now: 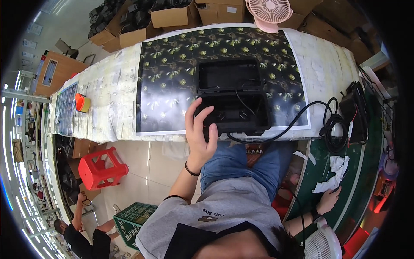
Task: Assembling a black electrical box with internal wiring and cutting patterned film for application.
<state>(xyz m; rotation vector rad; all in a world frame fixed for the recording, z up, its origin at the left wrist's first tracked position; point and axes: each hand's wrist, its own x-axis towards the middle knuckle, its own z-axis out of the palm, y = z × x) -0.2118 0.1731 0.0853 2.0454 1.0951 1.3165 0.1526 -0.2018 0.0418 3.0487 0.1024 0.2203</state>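
Observation:
A black plastic case [233, 108] lies with its lid raised at the near edge of the table. Inside it are a thin dark cable and dark parts that I cannot make out. My left hand [201, 138] is at the case's near left corner, fingers spread and touching its edge. Off to the right, my right hand [329, 202] rests low over a green surface, its fingers bent round a small dark thing I cannot make out. Just beyond its fingertips lies a crumpled white cloth or tissue [334, 175].
A dark printed sheet [168, 90] covers mid-table. A black cable runs right to a coil [336, 131] beside a black device [355, 112]. A pink fan [269, 13] stands at the back, an orange-yellow container [82, 103] at left. A red stool [101, 168] and another person [79, 235] are lower left.

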